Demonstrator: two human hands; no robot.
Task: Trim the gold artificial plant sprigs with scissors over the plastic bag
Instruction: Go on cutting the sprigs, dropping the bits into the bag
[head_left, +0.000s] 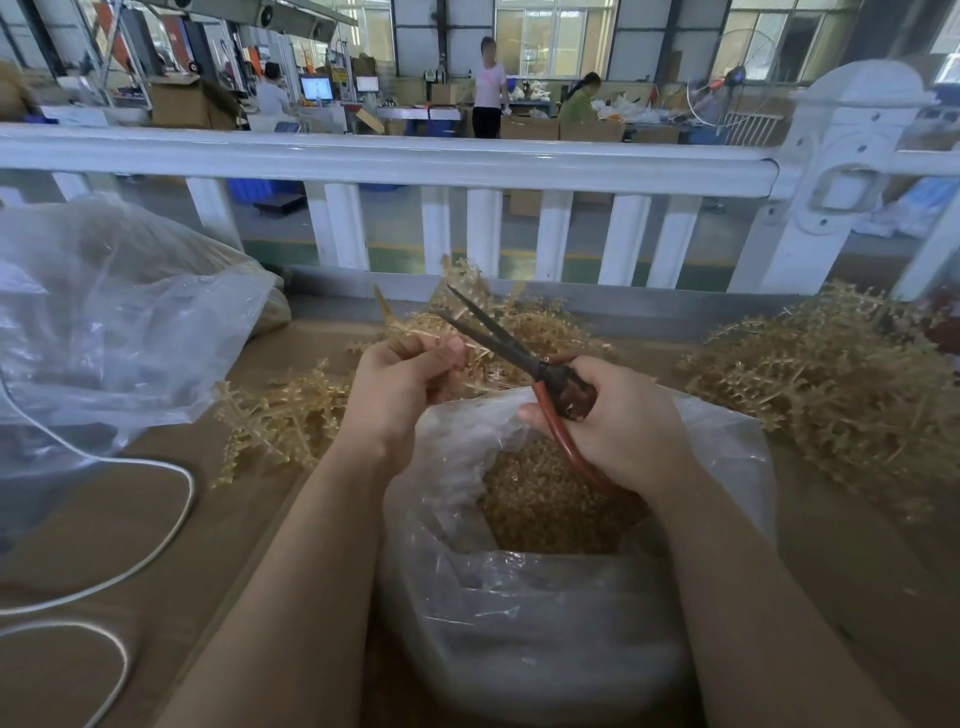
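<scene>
Left hand: I am watching the left hand (402, 384) pinching a gold sprig (415, 327) by its stem, fingers curled round it, above the far lip of the plastic bag (545, 613).

Right hand: the right hand (618, 421) is gripping the red handles of the scissors (498, 338), fingers wrapped through and round the loops.

Blades: they are standing apart in a narrow V, tips pointing up and to the left, away from me.

Key relation: the held sprig is lying just left of the blades, its stem running up and away from the left fingertips. The lower blade is passing right beside the left thumb and fingertips (452, 345). I am judging that the coming cut depends on the stem sitting between the blades, clear of those fingers. I cannot tell whether it is already inside the V.

Nearer hand: the left one is nearer the sprig, and the right is sitting nearer the bag mouth.

Bag: it is standing open directly under both hands, with gold trimmings (540, 504) lying inside, so cut pieces should be dropping into it.

Stock: loose sprigs are lying in one heap on the left (280, 415) and a larger pile on the right (831, 384), both on the brown table (104, 519).

Other: a second clear bag (104, 322) and a white cord (156, 551) are sitting at left.

Writing: I am finding no readable label or brand.
</scene>
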